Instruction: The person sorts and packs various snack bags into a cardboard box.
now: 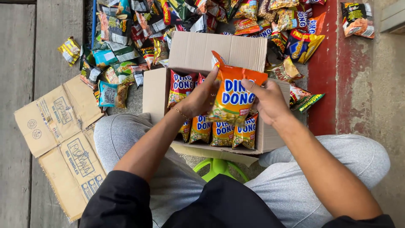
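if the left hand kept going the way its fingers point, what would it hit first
Probably the raised back flap of the cardboard box; the left hand points up-right along the orange snack packet it holds. Depth is unclear.

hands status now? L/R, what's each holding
Left hand: closed on the left edge of the orange snack bag, above the open box.
Right hand: closed on the same bag's right edge.

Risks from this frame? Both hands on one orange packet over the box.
1. The orange snack packet, pinched by left hand and right hand, may crush or burst if squeezed.
2. The cardboard box seems to rest at the knees; it might tip, spilling the standing packets.
3. The loose packets on the floor could get mixed in.
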